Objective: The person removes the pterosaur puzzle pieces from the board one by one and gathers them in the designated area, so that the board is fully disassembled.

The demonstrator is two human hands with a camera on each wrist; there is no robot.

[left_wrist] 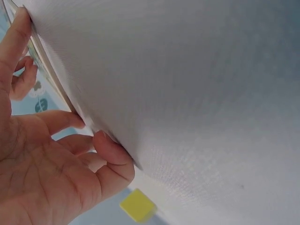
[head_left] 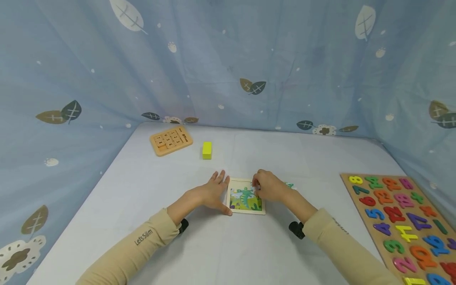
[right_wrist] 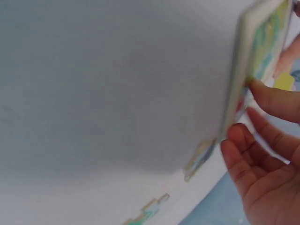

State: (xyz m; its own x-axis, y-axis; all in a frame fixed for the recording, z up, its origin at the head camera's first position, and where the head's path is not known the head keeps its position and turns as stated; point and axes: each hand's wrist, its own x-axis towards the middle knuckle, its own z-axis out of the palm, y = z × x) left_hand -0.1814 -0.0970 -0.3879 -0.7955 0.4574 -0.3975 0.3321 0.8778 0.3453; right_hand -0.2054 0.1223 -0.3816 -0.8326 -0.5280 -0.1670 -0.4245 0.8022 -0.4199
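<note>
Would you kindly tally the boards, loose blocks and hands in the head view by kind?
Boards: 3 (picture board, tile board, number board)
Blocks: 1 (yellow block)
Hands: 2 (left hand, right hand)
Total: 6

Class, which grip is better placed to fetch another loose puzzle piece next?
Probably the right grip: the loose pieces lie on its side of the puzzle, close by. The left grip is at the puzzle's opposite edge.

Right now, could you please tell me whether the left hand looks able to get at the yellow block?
Probably yes: the left hand touches the puzzle frame, and in the head view only white tabletop lies between that hand and the yellow block, a little farther ahead.
</note>
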